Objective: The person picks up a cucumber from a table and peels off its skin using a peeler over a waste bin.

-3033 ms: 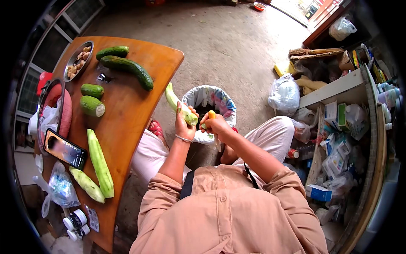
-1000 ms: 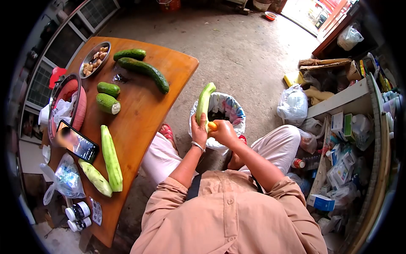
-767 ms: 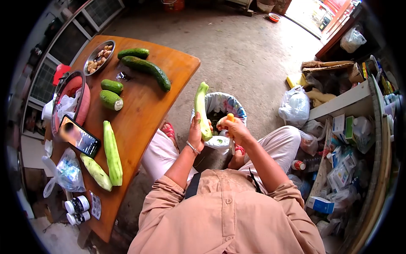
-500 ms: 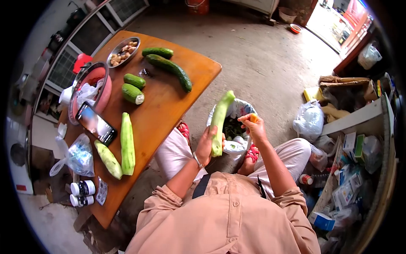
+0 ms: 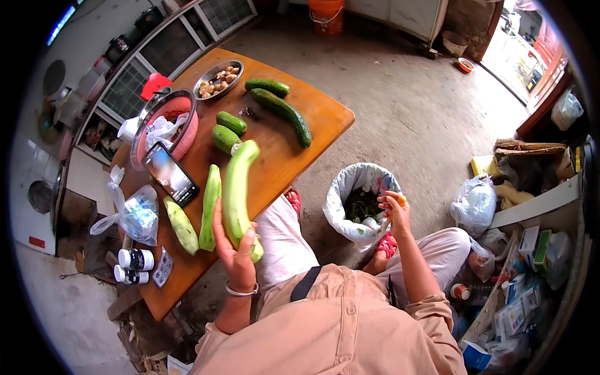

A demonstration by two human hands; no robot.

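In the head view, the left hand (image 5: pixel 236 257) is gripping the lower end of a peeled gourd (image 5: pixel 238 187), which is rising out of the palm and crossing the right edge of the desk (image 5: pixel 275 155). The right hand (image 5: pixel 398 217) is holding an orange-handled tool (image 5: pixel 402 201) by the lined bin (image 5: pixel 337 215), well apart from that gourd. Two other peeled gourds (image 5: pixel 181 227) are lying toward the desk's near corner.

"Where's the camera?"

"On the wearer's head, facing forward and down, close above the buttoned tan fabric shirt (image 5: pixel 325 331) at six o'clock."

"How wide?"

"Brown wooden worktop (image 5: pixel 281 169) at ten, bright open doorway (image 5: pixel 509 59) at two."
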